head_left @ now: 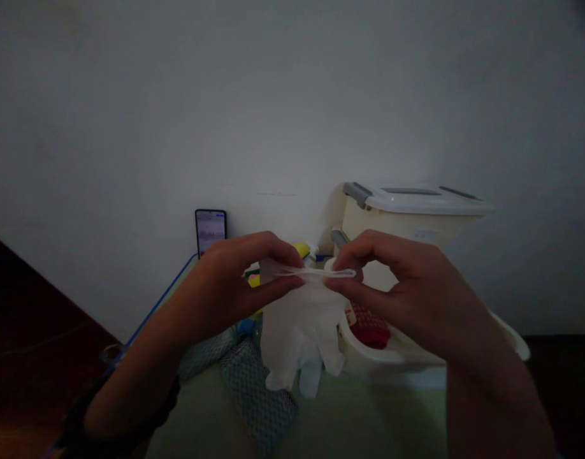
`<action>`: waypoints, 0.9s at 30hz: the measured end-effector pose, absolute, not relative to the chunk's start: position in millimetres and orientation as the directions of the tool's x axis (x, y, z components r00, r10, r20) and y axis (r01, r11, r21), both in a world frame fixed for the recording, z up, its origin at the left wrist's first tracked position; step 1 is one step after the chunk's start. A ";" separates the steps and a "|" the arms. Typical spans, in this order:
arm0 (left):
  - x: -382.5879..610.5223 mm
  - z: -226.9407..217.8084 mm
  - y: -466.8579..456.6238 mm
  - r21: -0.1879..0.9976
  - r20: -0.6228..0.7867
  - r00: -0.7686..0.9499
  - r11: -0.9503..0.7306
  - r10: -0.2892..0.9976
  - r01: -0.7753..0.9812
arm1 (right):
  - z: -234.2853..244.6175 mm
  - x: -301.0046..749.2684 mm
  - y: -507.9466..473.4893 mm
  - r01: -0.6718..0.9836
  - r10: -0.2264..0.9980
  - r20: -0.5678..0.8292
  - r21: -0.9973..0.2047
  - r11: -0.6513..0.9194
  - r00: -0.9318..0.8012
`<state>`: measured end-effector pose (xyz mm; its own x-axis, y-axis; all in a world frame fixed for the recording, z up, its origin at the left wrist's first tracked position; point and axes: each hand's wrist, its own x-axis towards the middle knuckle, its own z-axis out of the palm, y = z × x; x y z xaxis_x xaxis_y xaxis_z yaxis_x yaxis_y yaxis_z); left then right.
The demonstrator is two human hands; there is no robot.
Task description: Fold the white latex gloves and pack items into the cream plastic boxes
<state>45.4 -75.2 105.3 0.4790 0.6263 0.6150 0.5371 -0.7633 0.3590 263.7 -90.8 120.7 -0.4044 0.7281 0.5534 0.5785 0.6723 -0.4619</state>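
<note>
A thin white disposable glove (299, 319) hangs fingers down in front of me, its cuff at the top. My left hand (245, 274) pinches the cuff between thumb and fingertips on the left. Closer to the cuff's right end, my right hand (392, 274) grips it the same way. The cuff edge is pressed into a narrow slit between the two pinches. Behind and below the glove lies a patterned blue-grey cloth (259, 395) on the pale green table top (369, 421).
A phone (211, 229) leans against the wall at the back left. At the right stand a lidded cream storage box (417, 210) and an open white bin (392, 363) holding a red patterned item (369, 328). Something yellow (301, 250) shows behind my hands.
</note>
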 end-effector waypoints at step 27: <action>47.0 109.6 -89.9 0.414 0.575 0.561 -0.803 0.596 0.429 | 126.5 259.2 -104.1 0.496 0.745 0.466 -0.557 0.666 -0.477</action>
<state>47.0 -89.9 109.6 0.5609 0.5960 0.5746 0.4285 -0.8029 0.4144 259.2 -104.1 126.5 -0.4771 0.7451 0.4660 0.4961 0.6660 -0.5571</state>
